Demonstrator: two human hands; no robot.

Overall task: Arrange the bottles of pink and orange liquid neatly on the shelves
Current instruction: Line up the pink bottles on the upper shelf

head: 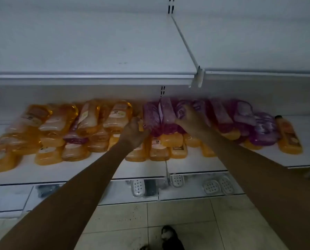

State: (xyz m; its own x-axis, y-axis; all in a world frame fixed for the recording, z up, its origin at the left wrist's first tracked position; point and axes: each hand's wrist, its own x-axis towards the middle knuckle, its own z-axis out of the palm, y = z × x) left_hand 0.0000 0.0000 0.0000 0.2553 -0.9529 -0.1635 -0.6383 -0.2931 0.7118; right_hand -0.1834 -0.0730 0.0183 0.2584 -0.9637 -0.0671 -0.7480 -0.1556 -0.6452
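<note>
Head view: left hand (134,132) and right hand (191,122) on blurred pink bottles (222,114), grips indiscernible.

My left hand (134,131) curls round the lower end of the leftmost pink bottle (151,116) on the middle shelf (42,174). My right hand (191,121) lies on the pink bottles (240,116) stacked beside it toward the shelf's right end; blur hides whether it grips one. Orange bottles (56,123) lie piled along the left part of the shelf and under the pink ones, near the front edge. A single orange bottle (288,136) lies at the pile's right end. White soap dishes (212,186) lie on the bottom shelf (6,197). A dark shoe (170,237) stands on the tiled floor (123,219).
</note>
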